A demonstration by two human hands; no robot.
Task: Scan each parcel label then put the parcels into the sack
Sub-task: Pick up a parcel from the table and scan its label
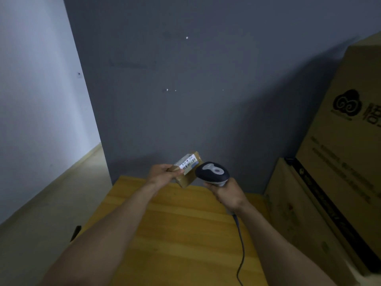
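one parcel [188,174] hangs above the worktop [175,234], left hand [161,174] fingers [178,171] clamped on its end; right hand [227,194] fingers wrap the scanner [212,172] just beside. aim squarely at the label [188,161], both steady.

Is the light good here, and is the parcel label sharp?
Head view: dim light; a broad soft shadow lies on the grey wall beside the cartons; the wide lens bends the edges; the label on the parcel shows bars, but its print is unreadable.
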